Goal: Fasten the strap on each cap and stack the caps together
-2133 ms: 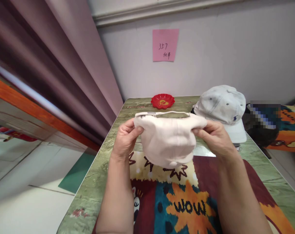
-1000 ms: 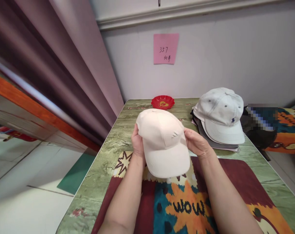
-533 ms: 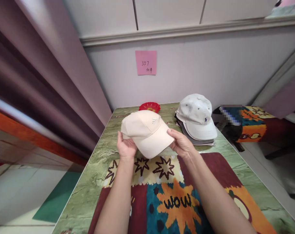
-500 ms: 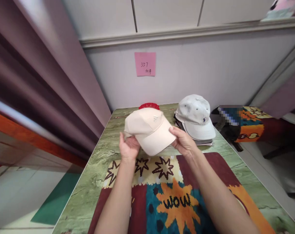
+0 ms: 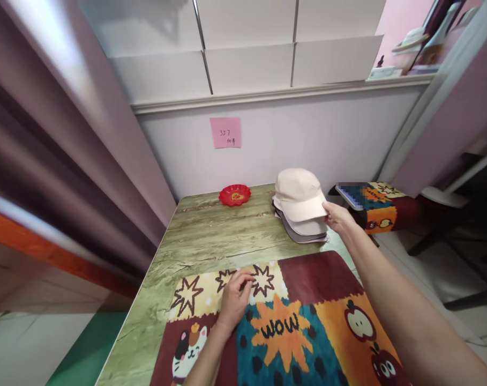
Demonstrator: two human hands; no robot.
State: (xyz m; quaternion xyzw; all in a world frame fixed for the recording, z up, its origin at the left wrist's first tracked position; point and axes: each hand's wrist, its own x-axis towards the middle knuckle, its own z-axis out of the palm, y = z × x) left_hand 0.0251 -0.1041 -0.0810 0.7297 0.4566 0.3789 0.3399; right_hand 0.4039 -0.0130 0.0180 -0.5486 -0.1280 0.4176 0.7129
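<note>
A cream baseball cap sits on top of a stack of caps at the far right of the green table. My right hand is stretched out to it and pinches the right edge of its brim. My left hand rests on the colourful cartoon mat near me, fingers loosely curled, with nothing in it.
A small red dish stands at the table's far edge by the wall. A pink note is stuck on the wall above it. A stool with a patterned cushion stands right of the table. A curtain hangs along the left.
The cream cap, held in both hands over the mat before, now lies on the cap stack. My left hand let go and dropped to the mat. The view has lifted and swung right.
</note>
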